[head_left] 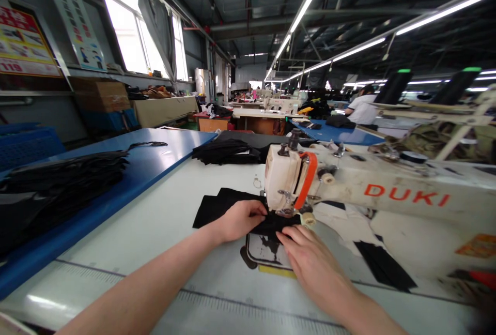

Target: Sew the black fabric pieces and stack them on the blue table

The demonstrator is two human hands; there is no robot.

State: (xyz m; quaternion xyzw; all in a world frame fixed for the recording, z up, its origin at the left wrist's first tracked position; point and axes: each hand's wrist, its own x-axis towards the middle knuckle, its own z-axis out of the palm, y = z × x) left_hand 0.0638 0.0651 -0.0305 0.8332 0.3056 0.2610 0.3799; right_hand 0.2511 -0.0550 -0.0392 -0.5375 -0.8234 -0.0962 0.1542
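A black fabric piece (213, 210) lies on the pale sewing table, its right part running under the head of the sewing machine (284, 177). My left hand (242, 219) has its fingers bent together on this fabric, just left of the needle area, and is closed on it. With fingers stretched forward, my right hand (308, 249) rests its fingertips on the fabric's near right edge. The needle and presser foot are mostly hidden behind the machine head and the fabric. Below the fabric, a metal plate (267, 250) shows between my hands.
Black fabric pieces are stacked on the blue table (170, 138) at left, and another dark pile (228, 151) lies behind the machine. Dark strips (383, 265) rest under the machine arm. A printed ruler (217, 299) crosses the near tabletop. A person (362, 107) sits farther back.
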